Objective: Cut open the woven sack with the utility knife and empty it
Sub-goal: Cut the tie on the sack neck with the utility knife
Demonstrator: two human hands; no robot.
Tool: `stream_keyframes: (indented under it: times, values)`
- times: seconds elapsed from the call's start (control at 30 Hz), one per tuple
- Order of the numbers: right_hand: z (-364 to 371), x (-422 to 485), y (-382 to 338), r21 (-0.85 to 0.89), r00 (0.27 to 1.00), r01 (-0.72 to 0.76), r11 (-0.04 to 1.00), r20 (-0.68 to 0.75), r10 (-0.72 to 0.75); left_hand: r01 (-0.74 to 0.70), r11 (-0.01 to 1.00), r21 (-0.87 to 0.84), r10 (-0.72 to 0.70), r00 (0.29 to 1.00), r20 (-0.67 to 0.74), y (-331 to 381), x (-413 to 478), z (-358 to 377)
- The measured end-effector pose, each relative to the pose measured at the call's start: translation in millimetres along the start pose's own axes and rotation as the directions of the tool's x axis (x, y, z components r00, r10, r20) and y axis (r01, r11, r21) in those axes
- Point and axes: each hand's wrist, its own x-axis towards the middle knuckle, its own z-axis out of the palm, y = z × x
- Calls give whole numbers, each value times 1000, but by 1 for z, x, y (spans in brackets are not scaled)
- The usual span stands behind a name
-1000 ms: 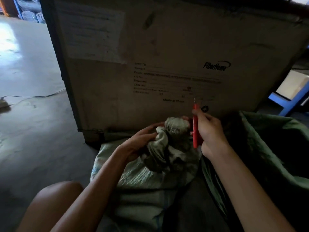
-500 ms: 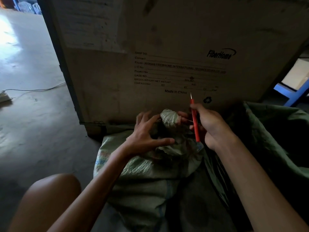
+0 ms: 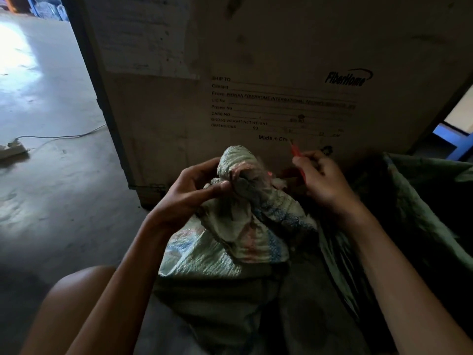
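Concrete floor [image 3: 51, 188], carton [image 3: 281, 47] behind: left grip [image 3: 194, 193] is pinching woven sack [image 3: 217, 254] by its upright neck [image 3: 239, 162], right grip [image 3: 326, 183] is clenching utility knife [image 3: 297, 160] just R of it, tip up.

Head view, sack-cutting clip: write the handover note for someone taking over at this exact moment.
Left hand: grips the bunched neck of the woven sack, holding it up.
Right hand: holds the red utility knife, blade tip up, just right of the neck.
Where: the sack stands in front of a large cardboard box; a green sack lies to its right.
Done: no cut visible, neck gathered shut, nothing emptied.
Left: cut the neck open, then empty the sack.
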Motion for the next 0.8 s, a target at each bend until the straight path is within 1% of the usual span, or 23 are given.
stream_keyframes:
  times: [0.03, 0.07, 0.1, 0.13, 0.17, 0.2, 0.23, 0.27, 0.3, 0.33, 0.37, 0.4, 0.43, 0.47, 0.6, 0.67, 0.73, 0.8]
  values:
    - [7, -2, 1, 1, 997, -37, 999, 67, 37, -8, 999, -53, 7, 1000, -30, -2, 0, 1]
    - [16, -4, 3, 39, 990, -71, 997, 121, 66, -3, 994, -106, -8, 995, -104, -4, 0, 4]
    - [26, -5, 5, 108, 984, -108, 988, 150, 91, 18, 991, -135, -48, 974, -220, -9, 1, 9]
    - [35, -7, 7, 179, 982, -143, 973, 149, 117, 61, 994, -93, -91, 927, -364, -14, 2, 13]
    - [43, -8, 9, 231, 980, -175, 957, 136, 146, 133, 991, 19, -104, 850, -517, -19, 4, 15]
    - [50, -9, 11, 258, 977, -199, 945, 128, 171, 221, 963, 154, -75, 770, -634, -25, 5, 14]
    - [54, -11, 11, 274, 973, -220, 936, 129, 191, 293, 920, 261, -33, 721, -692, -30, 4, 13]
    - [57, -13, 12, 278, 971, -232, 932, 128, 203, 325, 892, 313, -14, 712, -702, -31, 4, 11]
    - [59, -14, 13, 276, 971, -233, 933, 123, 207, 337, 893, 299, -47, 730, -682, -29, 4, 8]
    - [60, -15, 14, 274, 972, -231, 934, 117, 206, 348, 910, 226, -133, 761, -635, -27, 5, 4]
    - [62, -15, 16, 282, 973, -227, 932, 109, 204, 363, 925, 111, -250, 803, -541, -24, 5, 2]
    - [62, -15, 16, 299, 975, -221, 928, 100, 200, 372, 928, 16, -332, 846, -418, -22, 5, 2]
    - [63, -16, 16, 319, 977, -212, 924, 94, 192, 373, 927, -30, -363, 878, -312, -22, 5, 2]
    - [64, -16, 16, 332, 979, -203, 921, 94, 181, 361, 932, -39, -358, 893, -272, -24, 6, 3]
    - [66, -20, 18, 364, 982, -162, 917, 150, 115, 257, 960, -110, -279, 891, -357, -35, 7, 3]
    - [66, -21, 17, 364, 984, -133, 922, 162, 78, 240, 966, -101, -260, 887, -382, -36, 7, 2]
    - [64, -22, 14, 343, 987, -75, 936, 162, 20, 229, 969, -90, -245, 881, -405, -34, 8, 2]
    - [61, -21, 9, 257, 989, 2, 966, 140, -39, 238, 964, -117, -265, 871, -413, -35, 10, 2]
